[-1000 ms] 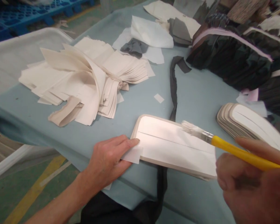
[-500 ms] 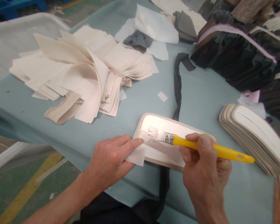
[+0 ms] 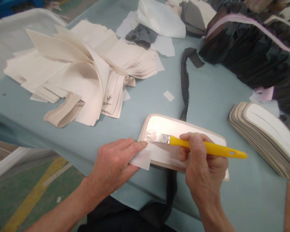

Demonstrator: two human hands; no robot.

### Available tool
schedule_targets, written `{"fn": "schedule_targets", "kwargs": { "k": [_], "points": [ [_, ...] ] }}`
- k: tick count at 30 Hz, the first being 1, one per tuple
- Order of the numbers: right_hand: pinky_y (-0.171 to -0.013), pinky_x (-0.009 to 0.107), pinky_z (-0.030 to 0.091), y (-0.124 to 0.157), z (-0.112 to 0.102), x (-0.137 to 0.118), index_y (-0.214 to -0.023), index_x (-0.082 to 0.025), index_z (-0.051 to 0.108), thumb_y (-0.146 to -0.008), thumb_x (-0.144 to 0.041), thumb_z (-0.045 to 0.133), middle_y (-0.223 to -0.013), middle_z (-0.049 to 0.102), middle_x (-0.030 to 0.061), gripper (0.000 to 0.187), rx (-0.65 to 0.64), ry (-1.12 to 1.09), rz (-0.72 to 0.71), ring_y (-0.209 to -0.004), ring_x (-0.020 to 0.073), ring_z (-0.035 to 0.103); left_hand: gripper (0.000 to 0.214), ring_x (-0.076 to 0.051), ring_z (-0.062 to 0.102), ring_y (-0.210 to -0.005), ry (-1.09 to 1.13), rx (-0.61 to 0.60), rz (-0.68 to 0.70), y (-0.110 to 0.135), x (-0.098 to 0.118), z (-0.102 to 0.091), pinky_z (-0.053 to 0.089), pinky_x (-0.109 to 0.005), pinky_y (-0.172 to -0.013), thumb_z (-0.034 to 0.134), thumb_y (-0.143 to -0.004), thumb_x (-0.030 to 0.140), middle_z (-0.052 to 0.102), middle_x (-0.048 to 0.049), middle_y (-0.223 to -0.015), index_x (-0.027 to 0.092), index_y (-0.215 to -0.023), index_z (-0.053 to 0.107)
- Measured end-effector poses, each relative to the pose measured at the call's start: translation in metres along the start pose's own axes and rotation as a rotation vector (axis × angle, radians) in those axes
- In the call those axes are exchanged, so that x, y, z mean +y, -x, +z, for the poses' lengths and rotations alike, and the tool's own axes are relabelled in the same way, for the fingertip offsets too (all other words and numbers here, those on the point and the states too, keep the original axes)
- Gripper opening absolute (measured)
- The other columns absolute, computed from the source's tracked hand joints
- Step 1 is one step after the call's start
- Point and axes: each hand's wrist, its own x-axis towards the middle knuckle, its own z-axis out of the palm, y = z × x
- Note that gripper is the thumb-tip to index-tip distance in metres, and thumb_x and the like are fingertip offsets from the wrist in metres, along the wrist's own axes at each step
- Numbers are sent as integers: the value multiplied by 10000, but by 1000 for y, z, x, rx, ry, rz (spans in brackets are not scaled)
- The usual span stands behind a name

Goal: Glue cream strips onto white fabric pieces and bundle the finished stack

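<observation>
A white flat panel piece with a beige edge lies near the front of the blue-grey table. My right hand is closed round a yellow-handled brush, whose bristles rest on the panel's left end. My left hand lies on the table at the panel's left edge, fingers together, pinning a small white paper slip under the fingertips.
A fanned heap of cream paper pieces fills the left of the table. A stack of similar panels lies at the right. Dark fabric bundles sit at the back right, a black strip runs down the middle, and white and grey scraps lie behind.
My right hand has brought the brush from the panel's right side to its left end, bristles now on the surface. My left hand has stayed put on the paper slip.
</observation>
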Motion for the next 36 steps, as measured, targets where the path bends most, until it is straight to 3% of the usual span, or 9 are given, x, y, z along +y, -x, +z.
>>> {"fn": "schedule_targets", "kwargs": {
  "k": [7,15,24,30,36],
  "points": [
    [-460,227,403,0,-2,3,-814,-179,729,-1023,-409,647,-530,548,-48,322,-37,36,-108,-462,104,515,303,-191,743,-803,-23,-9,8,0,-4,1,512,-294,-685,548,-972,163,771,-20,-954,231,-1241,671],
    [-497,227,423,-6,-21,6,-820,-180,737,-1024,-350,646,-541,563,-56,281,-33,124,-161,-489,100,529,345,-214,776,-901,-52,-16,10,1,-5,-1,546,-300,-750,563,-934,149,797,-19,-1014,247,-1246,673],
    [-495,219,426,-19,-68,20,-829,-180,744,-1034,-359,629,-528,553,-59,296,-9,203,-145,-490,93,529,431,-211,786,-875,-41,-31,-21,1,-10,-3,567,-291,-756,576,-875,136,817,9,-1047,300,-1257,692],
    [-471,218,411,-28,-106,37,-832,-191,740,-1048,-392,615,-530,544,-56,320,-6,216,-127,-479,94,508,367,-187,784,-928,-73,-95,-105,5,-13,-7,569,-264,-839,663,-924,195,811,35,-1142,327,-1264,709],
    [-459,217,404,-34,-133,49,-806,-194,735,-1029,-400,618,-526,549,-50,325,51,222,-97,-479,96,511,244,-162,766,-868,-126,-44,-199,4,-9,-7,561,-269,-806,677,-981,463,815,119,-1108,392,-1204,749]
  ]
}}
